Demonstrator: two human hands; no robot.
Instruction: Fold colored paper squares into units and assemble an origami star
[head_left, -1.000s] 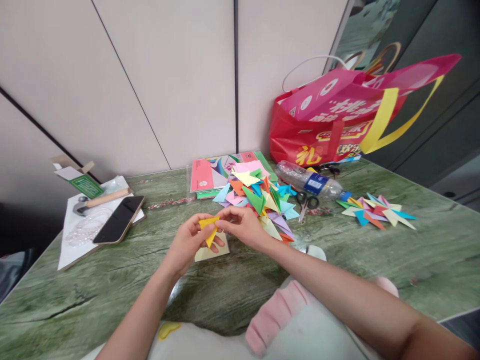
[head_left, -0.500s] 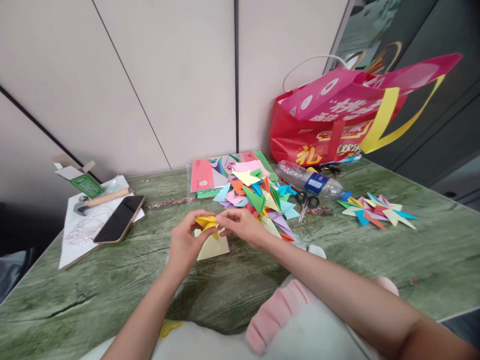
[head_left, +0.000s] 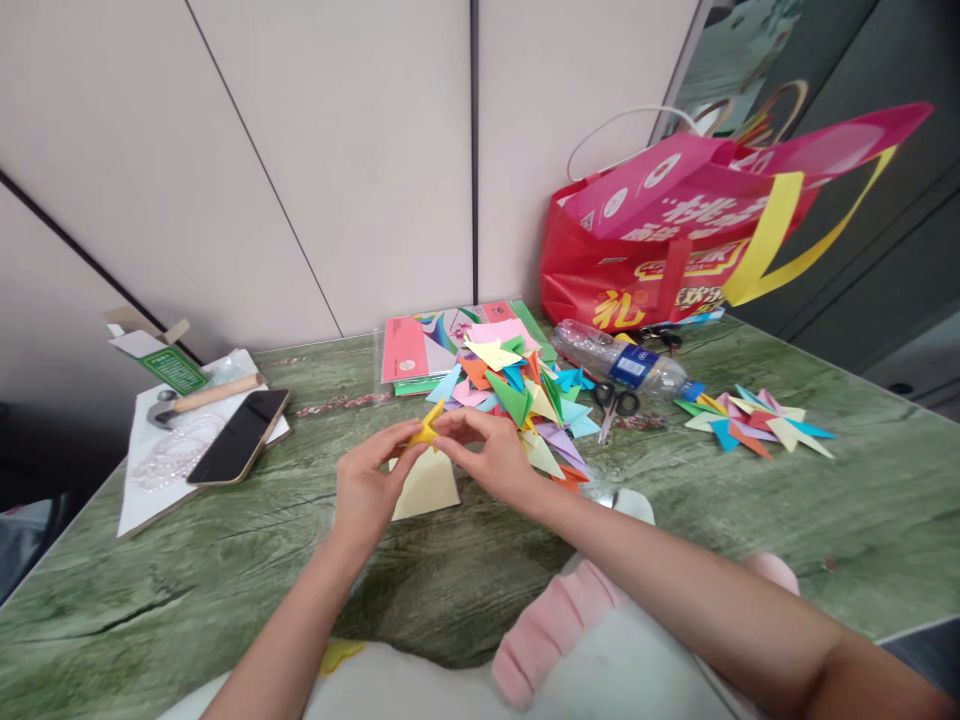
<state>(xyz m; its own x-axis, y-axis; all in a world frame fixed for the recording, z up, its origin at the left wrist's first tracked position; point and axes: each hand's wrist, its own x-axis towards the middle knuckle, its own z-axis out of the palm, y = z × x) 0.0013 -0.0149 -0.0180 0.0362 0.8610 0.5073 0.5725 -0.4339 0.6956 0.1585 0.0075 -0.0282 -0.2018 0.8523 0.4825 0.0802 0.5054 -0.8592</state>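
Between both hands is a small folded piece of yellow origami paper (head_left: 427,426), held above the table. My left hand (head_left: 373,472) pinches its left side with thumb and fingers. On the other side my right hand (head_left: 484,450) has its fingers closed on the paper's right edge. Below them lies a pale yellow paper square (head_left: 427,488), partly covered by the left hand. Just behind the right hand spreads a heap of folded paper pieces (head_left: 514,395) in many colours. Part of that heap is hidden by the hand.
Black scissors (head_left: 615,402) and a plastic bottle (head_left: 634,366) lie right of the heap. Farther right is a paper star (head_left: 757,420). A red bag (head_left: 645,240) stands behind. At left are a phone (head_left: 240,437), a hammer (head_left: 214,396) and an open box (head_left: 171,366).
The yellow folded paper has been turned, so a point now sticks up from it. Both hands have shifted slightly and remain closed on it.
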